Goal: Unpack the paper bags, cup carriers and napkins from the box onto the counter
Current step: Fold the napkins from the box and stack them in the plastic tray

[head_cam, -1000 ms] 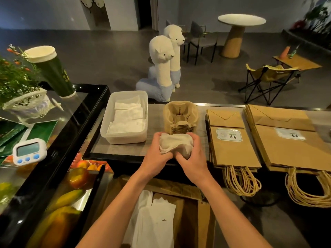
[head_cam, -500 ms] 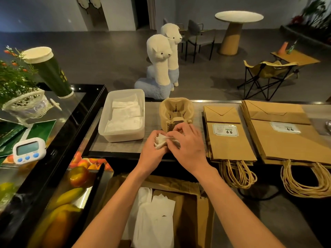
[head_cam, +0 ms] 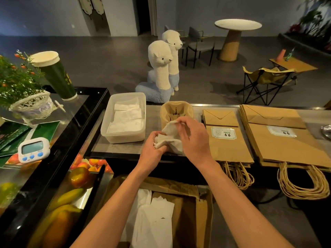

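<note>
Paper bags (head_cam: 227,140) lie right of the hands, cup carriers (head_cam: 176,111) just behind. Napkins (head_cam: 170,133) sit between them: left hand (head_cam: 154,149) grips the bundle, while right hand (head_cam: 194,138), earlier cupped around it, now pinches one layer upward, so unloading seems close.

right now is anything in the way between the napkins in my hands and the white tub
Nothing visible. The napkins, gripped by the left hand and pinched by the right hand, are just right of the open-topped tub, with only bare counter between. The cup carriers stand behind the hands, off that path.
</note>
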